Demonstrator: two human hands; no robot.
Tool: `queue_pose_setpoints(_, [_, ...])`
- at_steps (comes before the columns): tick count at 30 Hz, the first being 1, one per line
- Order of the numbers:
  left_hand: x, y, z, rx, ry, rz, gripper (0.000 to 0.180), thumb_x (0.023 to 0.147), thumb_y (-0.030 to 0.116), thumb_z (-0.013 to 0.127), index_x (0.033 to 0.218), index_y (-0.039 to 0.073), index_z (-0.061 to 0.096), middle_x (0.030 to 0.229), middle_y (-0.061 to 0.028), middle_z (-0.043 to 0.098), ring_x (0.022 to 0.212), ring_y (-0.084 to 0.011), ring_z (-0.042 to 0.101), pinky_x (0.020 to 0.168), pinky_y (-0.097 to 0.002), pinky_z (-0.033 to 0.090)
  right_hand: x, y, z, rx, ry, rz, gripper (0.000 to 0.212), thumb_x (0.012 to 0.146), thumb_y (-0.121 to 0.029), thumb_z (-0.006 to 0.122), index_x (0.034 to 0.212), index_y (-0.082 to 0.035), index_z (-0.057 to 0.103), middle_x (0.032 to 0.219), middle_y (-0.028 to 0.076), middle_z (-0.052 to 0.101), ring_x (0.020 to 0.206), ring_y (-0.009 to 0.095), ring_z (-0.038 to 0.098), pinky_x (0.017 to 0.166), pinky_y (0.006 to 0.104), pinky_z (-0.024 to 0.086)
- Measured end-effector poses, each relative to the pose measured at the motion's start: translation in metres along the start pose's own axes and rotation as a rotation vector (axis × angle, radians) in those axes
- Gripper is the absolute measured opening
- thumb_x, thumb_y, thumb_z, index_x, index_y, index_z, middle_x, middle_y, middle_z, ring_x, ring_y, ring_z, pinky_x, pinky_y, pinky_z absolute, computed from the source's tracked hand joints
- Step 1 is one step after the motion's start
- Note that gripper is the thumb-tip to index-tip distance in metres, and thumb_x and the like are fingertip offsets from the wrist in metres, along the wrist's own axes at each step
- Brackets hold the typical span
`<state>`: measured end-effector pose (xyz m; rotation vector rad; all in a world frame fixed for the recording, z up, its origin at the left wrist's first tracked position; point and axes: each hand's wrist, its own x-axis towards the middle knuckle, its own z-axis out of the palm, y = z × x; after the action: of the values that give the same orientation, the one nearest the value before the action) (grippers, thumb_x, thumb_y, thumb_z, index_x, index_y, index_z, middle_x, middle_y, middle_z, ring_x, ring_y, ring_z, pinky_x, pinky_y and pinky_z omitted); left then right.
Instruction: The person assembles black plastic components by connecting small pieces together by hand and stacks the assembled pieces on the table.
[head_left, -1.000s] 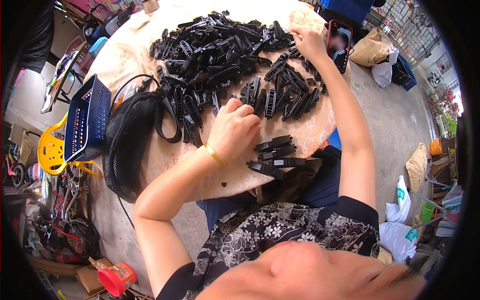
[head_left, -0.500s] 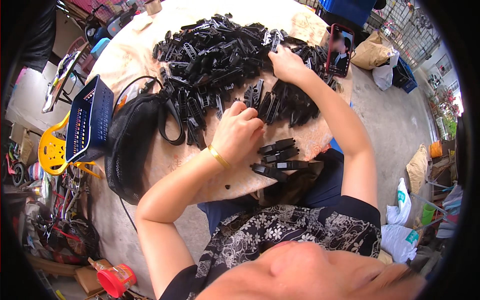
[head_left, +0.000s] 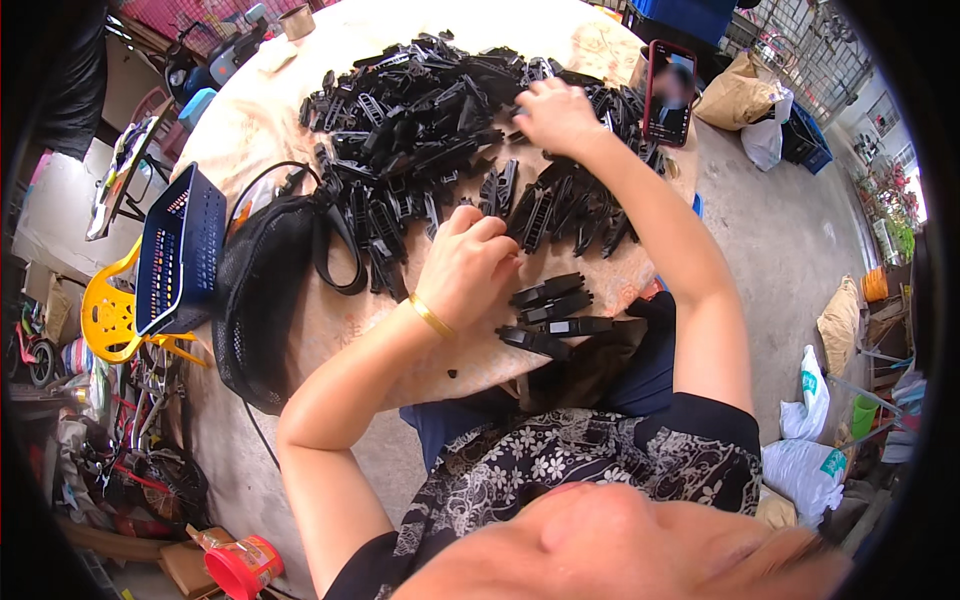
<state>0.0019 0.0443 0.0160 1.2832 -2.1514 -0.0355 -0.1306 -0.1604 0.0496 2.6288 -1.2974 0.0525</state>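
On table: black plastic clips (head_left: 430, 110) (big heap)

I sit at a round table (head_left: 260, 110) in what looks like a home yard used for piecework, its concrete floor (head_left: 790, 230) bare around me. A heap of black plastic clips (head_left: 420, 110) covers the far half of the table. A blue basket (head_left: 175, 250) hangs off its left edge above a yellow plastic chair (head_left: 105, 310). Right of the table lie filled sacks (head_left: 735, 90) and white bags (head_left: 800, 470), beside blue crates (head_left: 805, 140) and a metal grille (head_left: 800, 45).
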Motion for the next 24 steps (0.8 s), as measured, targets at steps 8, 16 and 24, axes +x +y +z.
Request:
queue_pose_setpoints(8, [0.002, 0.002, 0.004, -0.007, 0.014, 0.014, 0.01, 0.071, 0.009, 0.069, 0.081, 0.007, 0.068, 0.094, -0.0045, 0.061, 0.095, -0.0268, 0.051, 0.085, -0.0368, 0.045, 0.007, 0.031, 0.008, 0.086, 0.185, 0.232, 0.041, 0.084, -0.024, 0.058, 0.122, -0.008, 0.055, 0.129, 0.014, 0.052, 0.118, 0.031, 0.05, 0.098, 0.0433, 0.043])
queue_pose_setpoints(16, [0.0, -0.001, -0.001, -0.011, -0.015, -0.003, 0.011, 0.071, 0.009, 0.069, 0.081, 0.007, 0.068, 0.096, -0.0051, 0.061, 0.097, -0.0274, 0.052, 0.085, -0.0363, 0.046, 0.01, -0.021, 0.0, 0.23, 0.168, -0.493, 0.027, 0.084, -0.027, 0.06, 0.108, -0.015, 0.066, 0.136, 0.01, 0.047, 0.123, 0.031, 0.045, 0.102, 0.0386, 0.039])
queue_pose_setpoints(24, [0.003, 0.0, 0.005, -0.03, 0.06, -0.006, 0.009, 0.071, 0.01, 0.07, 0.077, 0.006, 0.065, 0.09, -0.0053, 0.062, 0.092, -0.0271, 0.053, 0.082, -0.0368, 0.046, 0.007, 0.056, 0.009, 0.512, 0.384, -0.166, 0.024, 0.082, -0.026, 0.063, 0.097, -0.009, 0.069, 0.098, 0.011, 0.066, 0.092, 0.029, 0.063, 0.083, 0.0359, 0.049])
